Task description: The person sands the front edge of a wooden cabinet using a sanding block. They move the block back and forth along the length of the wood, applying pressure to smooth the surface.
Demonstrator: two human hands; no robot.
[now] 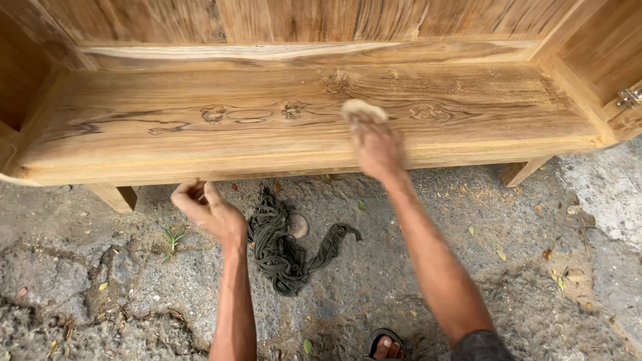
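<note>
A pale sanding pad [363, 109] is pressed flat under the closed fingers of the right hand [376, 146] on the wooden bench seat [200, 127], at twelve o'clock from the wrist, so the palm bears down on the grain. The left hand [206, 208], loosely curled and holding nothing, is hooked under the seat's front edge at eight o'clock, seemingly as a brace, with a dark green rag [284, 251] left on the ground at six o'clock.

Soft, even daylight is seen throughout; no glare or blown highlights are noted. A dull shadow is cast under the wooden worktop [200, 127] onto the concrete ground [100, 281], and the upper left corner is left dark. Wood grain and ground pebbles are rendered sharp. Motion blur is shown on the right hand [376, 144] and the pale pad [363, 109] under it; their outlines are smeared. The left hand [208, 208] is only slightly softened. Mild wide-angle bending is seen at the frame edges, with the worktop's front edge curved.
</note>
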